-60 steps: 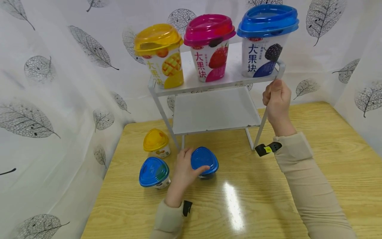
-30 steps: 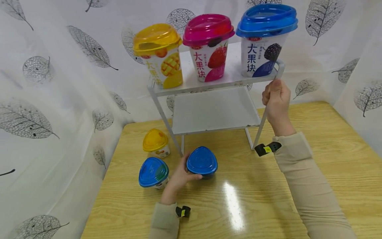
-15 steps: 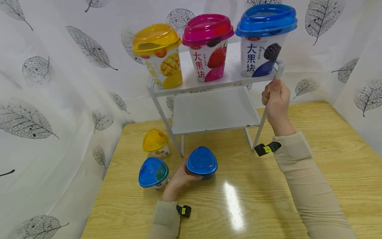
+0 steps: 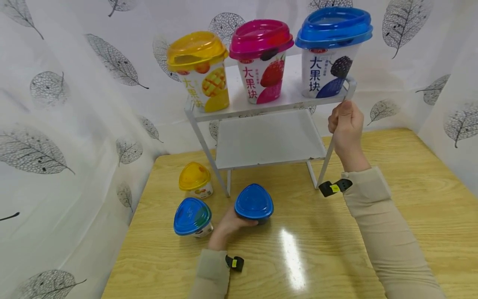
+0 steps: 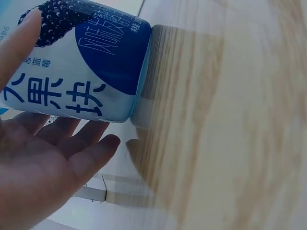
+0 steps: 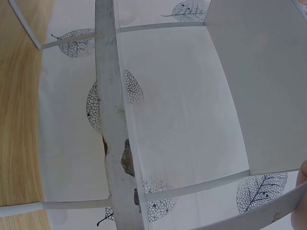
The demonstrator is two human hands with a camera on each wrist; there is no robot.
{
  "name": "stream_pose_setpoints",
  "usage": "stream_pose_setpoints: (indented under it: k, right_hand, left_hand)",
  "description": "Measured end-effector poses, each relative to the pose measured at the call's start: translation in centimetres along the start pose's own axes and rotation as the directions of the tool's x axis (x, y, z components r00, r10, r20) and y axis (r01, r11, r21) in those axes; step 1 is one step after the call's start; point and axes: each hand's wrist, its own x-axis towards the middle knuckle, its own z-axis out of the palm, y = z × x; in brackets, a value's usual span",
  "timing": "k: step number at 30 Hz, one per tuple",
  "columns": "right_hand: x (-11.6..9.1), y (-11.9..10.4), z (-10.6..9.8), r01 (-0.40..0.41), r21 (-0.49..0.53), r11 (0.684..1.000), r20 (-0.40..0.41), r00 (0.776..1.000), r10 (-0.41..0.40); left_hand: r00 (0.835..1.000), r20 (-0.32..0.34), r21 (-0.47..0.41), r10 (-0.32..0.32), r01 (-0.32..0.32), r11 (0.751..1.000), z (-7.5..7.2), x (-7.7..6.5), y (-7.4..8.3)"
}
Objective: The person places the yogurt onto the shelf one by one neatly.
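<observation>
My left hand (image 4: 231,222) holds a blue-lidded yogurt cup (image 4: 254,201) from its left side, low on the table in front of the rack. In the left wrist view the cup's blackberry label (image 5: 62,62) shows, with the thumb (image 5: 21,40) on one side and the fingers (image 5: 91,146) on the other. High on the right upright of the white metal shelf rack (image 4: 269,139), my right hand (image 4: 347,126) grips the frame. Only an edge of that hand (image 6: 301,201) appears in the right wrist view.
On the top shelf stand a yellow-lidded cup (image 4: 201,70), a pink-lidded cup (image 4: 261,60) and a blue-lidded cup (image 4: 330,52). Left of the rack, another yellow-lidded cup (image 4: 195,178) and another blue-lidded cup (image 4: 192,216) sit on the wooden table (image 4: 317,249). Leaf-patterned cloth (image 4: 89,124) surrounds it.
My left hand moved from above the cup's left side down around its body and took hold of it. The cup shifted slightly. The right hand stayed on the rack.
</observation>
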Motion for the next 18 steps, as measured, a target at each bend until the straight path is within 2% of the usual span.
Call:
stream_pose_setpoints:
  k: [6,11,15,18]
  right_hand:
    - [0.0,0.0,0.0,0.003,0.002,1.0,0.008,1.0,-0.003]
    - [-0.1,-0.1,0.0,-0.003,0.003,1.0,0.009,1.0,0.003]
    - [0.0,0.0,0.0,0.001,0.0,1.0,0.009,1.0,-0.001]
    - [0.0,0.0,-0.1,0.003,-0.002,1.0,0.011,1.0,-0.003]
  left_hand:
    - [1.0,-0.011,0.0,-0.011,0.011,1.0,0.0,0.1,-0.3]
    - [1.0,-0.018,0.019,0.01,-0.01,1.0,0.0,0.0,-0.1]
    - [0.999,-0.031,0.036,0.026,-0.025,0.999,0.0,0.2,0.4]
    - [0.999,-0.034,0.028,0.03,-0.029,0.999,0.1,0.1,1.4]
